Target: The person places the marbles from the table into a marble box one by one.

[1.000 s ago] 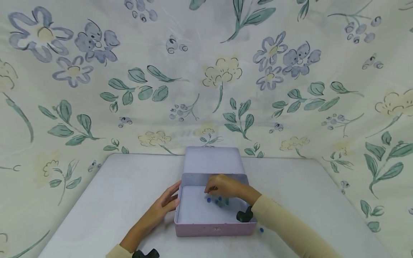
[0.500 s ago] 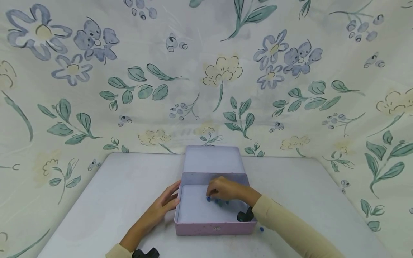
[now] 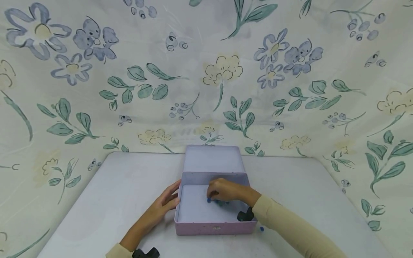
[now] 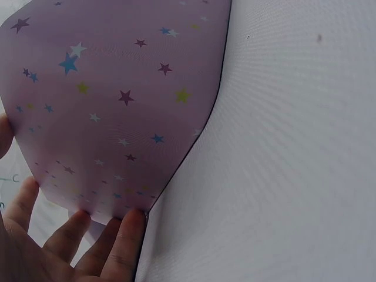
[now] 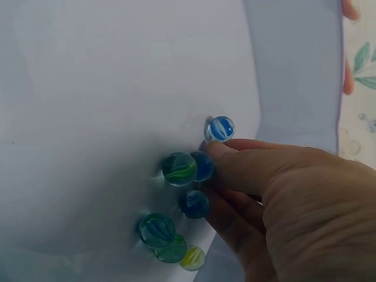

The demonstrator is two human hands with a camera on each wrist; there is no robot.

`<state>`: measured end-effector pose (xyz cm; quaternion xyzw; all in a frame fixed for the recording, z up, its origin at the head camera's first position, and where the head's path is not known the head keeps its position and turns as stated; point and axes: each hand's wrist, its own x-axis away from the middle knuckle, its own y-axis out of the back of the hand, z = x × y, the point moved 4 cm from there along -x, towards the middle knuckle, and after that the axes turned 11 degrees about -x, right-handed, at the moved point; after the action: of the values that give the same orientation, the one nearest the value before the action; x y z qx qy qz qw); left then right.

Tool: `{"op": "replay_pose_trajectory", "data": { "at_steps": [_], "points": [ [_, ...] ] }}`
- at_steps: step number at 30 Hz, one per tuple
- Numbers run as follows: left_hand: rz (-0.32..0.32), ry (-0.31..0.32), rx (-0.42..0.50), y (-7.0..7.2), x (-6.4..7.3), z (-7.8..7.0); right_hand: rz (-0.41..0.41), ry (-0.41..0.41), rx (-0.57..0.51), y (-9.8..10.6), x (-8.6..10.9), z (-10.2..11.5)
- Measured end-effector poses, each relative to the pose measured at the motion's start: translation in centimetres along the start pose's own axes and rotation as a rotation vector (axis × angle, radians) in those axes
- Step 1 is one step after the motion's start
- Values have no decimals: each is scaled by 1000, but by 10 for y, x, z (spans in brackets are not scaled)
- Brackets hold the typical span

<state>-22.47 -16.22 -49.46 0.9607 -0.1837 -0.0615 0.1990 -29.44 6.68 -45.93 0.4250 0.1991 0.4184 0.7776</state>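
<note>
The open pink box point(image 3: 214, 228), star-printed outside and pale lilac inside, stands on the table. My left hand point(image 3: 162, 206) rests against its left side, fingers extended; in the left wrist view the fingertips touch the starry wall point(image 4: 111, 117). Inside the box, my right hand point(image 3: 226, 189) is lowered over several glass marbles, fingers bent. The right wrist view shows the thumb and index finger right at a blue-and-white marble point(image 5: 222, 128); I cannot tell if they pinch it. Beside them lie a green marble point(image 5: 179, 169), a dark blue marble point(image 5: 195, 204) and a yellow marble point(image 5: 192, 258).
The box's lid point(image 3: 213, 159) is folded back toward the far edge. A lone blue marble point(image 3: 261, 229) lies on the white table point(image 3: 135, 179), outside the box's front right corner. Black wrist cameras point(image 3: 246, 214) sit at both sleeves. A floral cloth point(image 3: 193, 71) hangs behind.
My right hand has come down onto the marbles, covering some of them in the head view. The leftmost blue marble has shifted slightly toward the front. My left hand stays at the box.
</note>
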Motion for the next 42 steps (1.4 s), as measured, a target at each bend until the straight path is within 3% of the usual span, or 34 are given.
{"op": "replay_pose_trajectory", "data": {
  "at_steps": [16,23,32,42],
  "points": [
    [7,4,2,-1,-1,-3,-26,-40,5,5,4,-2],
    [-4,17,9,-4,-2,0,-116,3,-107,36,13,8],
    [-9,-9,-9,-1,-3,0,-269,81,-88,86,55,22],
    [1,8,1,-1,0,0,-352,54,-102,95,115,18]
  ]
}}
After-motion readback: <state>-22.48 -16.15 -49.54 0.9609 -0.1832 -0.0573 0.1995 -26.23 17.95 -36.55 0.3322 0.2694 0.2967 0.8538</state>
